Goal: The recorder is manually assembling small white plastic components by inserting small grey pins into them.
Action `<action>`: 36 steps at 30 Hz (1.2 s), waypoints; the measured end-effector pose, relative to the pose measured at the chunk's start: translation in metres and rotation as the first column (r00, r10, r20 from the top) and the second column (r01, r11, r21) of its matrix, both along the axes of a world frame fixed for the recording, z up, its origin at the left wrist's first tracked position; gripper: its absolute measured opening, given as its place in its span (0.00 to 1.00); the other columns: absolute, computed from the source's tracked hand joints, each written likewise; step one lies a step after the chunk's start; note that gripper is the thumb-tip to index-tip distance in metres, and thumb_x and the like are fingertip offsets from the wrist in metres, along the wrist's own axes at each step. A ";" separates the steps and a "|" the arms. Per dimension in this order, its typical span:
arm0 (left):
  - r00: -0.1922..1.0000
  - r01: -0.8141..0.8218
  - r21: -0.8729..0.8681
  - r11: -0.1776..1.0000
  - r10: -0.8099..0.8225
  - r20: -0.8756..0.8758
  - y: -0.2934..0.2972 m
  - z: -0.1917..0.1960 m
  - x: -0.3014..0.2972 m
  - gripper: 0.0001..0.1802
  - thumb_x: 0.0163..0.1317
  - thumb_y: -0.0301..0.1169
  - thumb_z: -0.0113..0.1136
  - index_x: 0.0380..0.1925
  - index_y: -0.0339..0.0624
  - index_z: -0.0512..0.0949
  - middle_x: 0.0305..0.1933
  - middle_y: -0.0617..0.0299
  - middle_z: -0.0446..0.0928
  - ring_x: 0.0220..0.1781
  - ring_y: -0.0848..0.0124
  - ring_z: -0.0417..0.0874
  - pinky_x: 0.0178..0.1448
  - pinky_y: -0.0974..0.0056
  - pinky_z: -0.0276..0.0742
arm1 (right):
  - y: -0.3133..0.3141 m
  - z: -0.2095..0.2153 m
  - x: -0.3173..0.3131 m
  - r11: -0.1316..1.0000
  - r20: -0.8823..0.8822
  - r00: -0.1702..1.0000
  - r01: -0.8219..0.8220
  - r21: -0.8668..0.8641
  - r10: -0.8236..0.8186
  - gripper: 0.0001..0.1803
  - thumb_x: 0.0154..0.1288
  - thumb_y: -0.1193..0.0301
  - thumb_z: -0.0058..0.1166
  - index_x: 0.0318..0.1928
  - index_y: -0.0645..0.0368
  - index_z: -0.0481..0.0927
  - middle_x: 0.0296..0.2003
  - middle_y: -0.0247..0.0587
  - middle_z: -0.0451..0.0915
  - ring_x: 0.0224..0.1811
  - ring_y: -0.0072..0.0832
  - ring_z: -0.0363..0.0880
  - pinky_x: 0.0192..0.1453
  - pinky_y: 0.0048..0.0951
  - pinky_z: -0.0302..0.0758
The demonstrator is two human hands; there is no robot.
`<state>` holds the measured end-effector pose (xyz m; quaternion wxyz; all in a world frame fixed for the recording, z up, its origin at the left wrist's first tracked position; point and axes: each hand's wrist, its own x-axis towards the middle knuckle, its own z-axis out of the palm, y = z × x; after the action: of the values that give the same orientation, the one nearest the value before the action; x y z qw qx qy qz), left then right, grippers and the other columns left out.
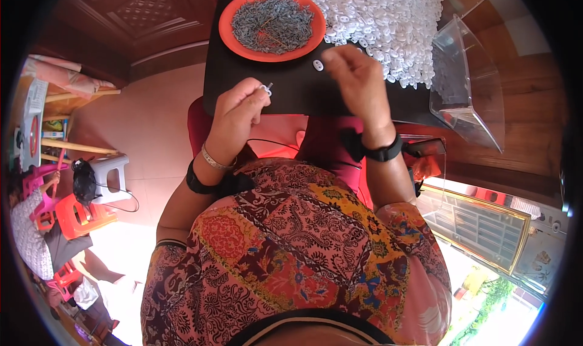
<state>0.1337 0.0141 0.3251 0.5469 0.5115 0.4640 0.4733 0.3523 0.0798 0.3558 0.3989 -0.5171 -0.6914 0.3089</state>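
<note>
Flowery shirt [316, 243] up close, white piece [265, 91] in our left hand [239, 105]

Our shirt fills the low part of the view, and past it is the black table [291, 97]. Our left thumb and fingers are pinched tight on the white piece, just above the table's near edge. Our right hand [358, 75] is up near the big white pile [382, 27]. Its fingertips look close together, but they are blurry, so we cannot tell if they hold something.

We think we are putting a thin grey screw [271, 85] into a hole in the white piece. If it needs one more, the next move calls for a small, careful pinch with our right hand, because we could easily drop such a tiny thing.

Our fingers hide most of the white piece. We can see a round white bit, with the screw poking up from it. One loose white piece [318, 65] lies by itself on the table, near our right fingertips. It is a smooth little oval with two dark holes. More grey screws [273, 21] sit heaped in the orange-red plate [225, 30].
</note>
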 end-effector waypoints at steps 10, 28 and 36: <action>0.995 -0.018 -0.121 0.992 0.030 0.095 0.008 -0.008 -0.003 0.13 0.68 0.34 0.48 0.27 0.39 0.71 0.20 0.69 0.65 0.22 0.80 0.64 0.29 0.73 0.59 | 0.029 -0.031 0.008 0.991 0.502 0.863 -0.003 0.133 -0.065 0.13 0.57 0.59 0.62 0.35 0.54 0.82 0.33 0.39 0.81 0.35 0.38 0.82 0.39 0.37 0.77; 0.990 0.064 -0.037 0.997 -0.059 0.124 0.008 0.012 0.010 0.13 0.68 0.34 0.49 0.27 0.37 0.72 0.20 0.68 0.66 0.23 0.79 0.65 0.31 0.72 0.62 | 0.001 -0.026 -0.018 0.577 -0.888 0.458 -0.713 -0.398 -0.046 0.07 0.69 0.69 0.54 0.42 0.59 0.78 0.29 0.32 0.81 0.26 0.19 0.77 0.33 0.19 0.74; 0.983 -0.001 -0.001 1.000 0.001 0.186 0.007 0.009 0.012 0.13 0.68 0.36 0.52 0.27 0.39 0.74 0.21 0.70 0.68 0.22 0.82 0.64 0.28 0.74 0.58 | -0.012 -0.016 -0.032 0.619 -0.876 0.481 -0.674 -0.402 -0.046 0.07 0.69 0.71 0.52 0.43 0.61 0.77 0.32 0.35 0.82 0.30 0.19 0.79 0.37 0.19 0.76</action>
<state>0.1453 0.0207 0.3339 0.5877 0.4645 0.4114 0.5192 0.3203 0.0678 0.3397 0.3671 -0.2660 -0.3321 0.8272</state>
